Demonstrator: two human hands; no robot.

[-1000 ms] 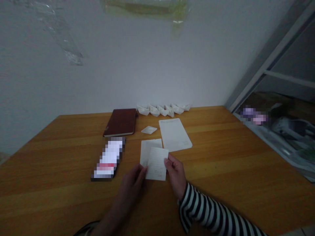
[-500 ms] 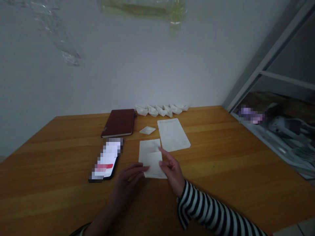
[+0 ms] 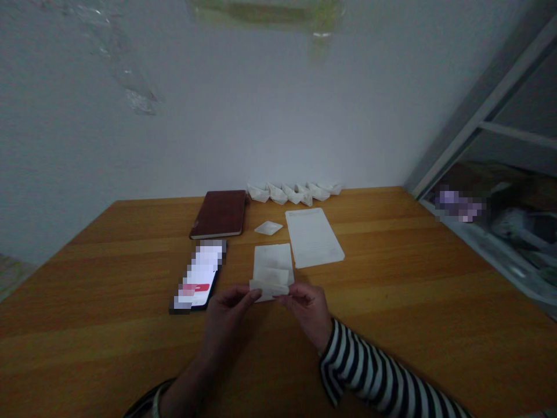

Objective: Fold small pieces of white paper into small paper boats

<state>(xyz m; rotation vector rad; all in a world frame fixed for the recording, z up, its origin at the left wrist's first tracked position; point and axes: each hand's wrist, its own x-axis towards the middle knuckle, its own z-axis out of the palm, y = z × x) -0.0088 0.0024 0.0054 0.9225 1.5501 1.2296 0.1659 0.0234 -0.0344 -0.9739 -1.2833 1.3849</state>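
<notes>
A sheet of white paper (image 3: 270,288), partly folded, is pinched at its two near corners by my hands. My left hand (image 3: 228,307) grips its left end with thumb and fingers. At the right end, my right hand (image 3: 307,305) closes on the paper the same way. Under and behind it another white sheet (image 3: 272,255) shows on the table. Beyond that lies a small diamond-shaped folded paper (image 3: 268,227). A larger stack of blank-looking paper (image 3: 315,237) rests to the right, apart from my hands.
Several folded paper boats (image 3: 296,194) stand in a row against the wall. A dark red notebook (image 3: 220,213) lies at the back left, with a lit phone (image 3: 200,276) in front of it. The wooden table (image 3: 404,284) meets a metal-framed rack (image 3: 461,122) on the right.
Both hands now hold the near edge of the paper, its lower part raised and folded over. My right hand has come down from the paper's right side. The view has shifted slightly left.
</notes>
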